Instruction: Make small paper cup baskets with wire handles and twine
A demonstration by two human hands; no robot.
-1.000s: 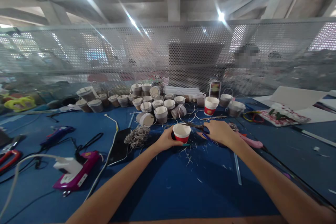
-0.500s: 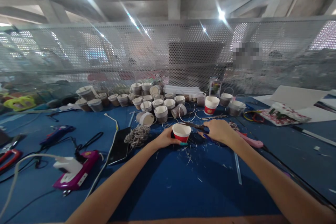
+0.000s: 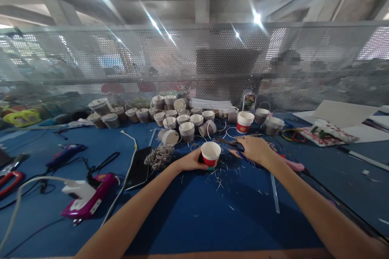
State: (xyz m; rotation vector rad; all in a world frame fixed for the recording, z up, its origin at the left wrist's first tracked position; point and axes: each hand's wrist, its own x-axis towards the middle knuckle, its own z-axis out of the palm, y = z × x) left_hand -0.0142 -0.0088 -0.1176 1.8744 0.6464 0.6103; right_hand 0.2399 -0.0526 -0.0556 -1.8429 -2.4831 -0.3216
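Note:
A red and white paper cup (image 3: 210, 152) is held in my left hand (image 3: 194, 160), its open mouth tipped a little toward me. My right hand (image 3: 253, 149) is closed round a pair of scissors (image 3: 229, 142) with blue on the handle; the dark blades point left, past the cup's rim and apart from it. Beyond my right hand stands another red and white paper cup (image 3: 244, 122). Thin white scraps (image 3: 219, 182) lie scattered on the blue table below the cup. To the left of my left hand sits a bundle of grey cord (image 3: 160, 156).
Several small grey-wrapped cups (image 3: 186, 131) stand along the back. At left lie a black phone (image 3: 138, 168), a purple power strip (image 3: 88, 200), cables and red-handled pliers (image 3: 12, 178). A pink-handled tool (image 3: 293, 165) and a clear stick (image 3: 275, 194) are at right.
The cup in my left hand has turned slightly more upright and shifted a touch right. The scissors have drawn back a little from its rim.

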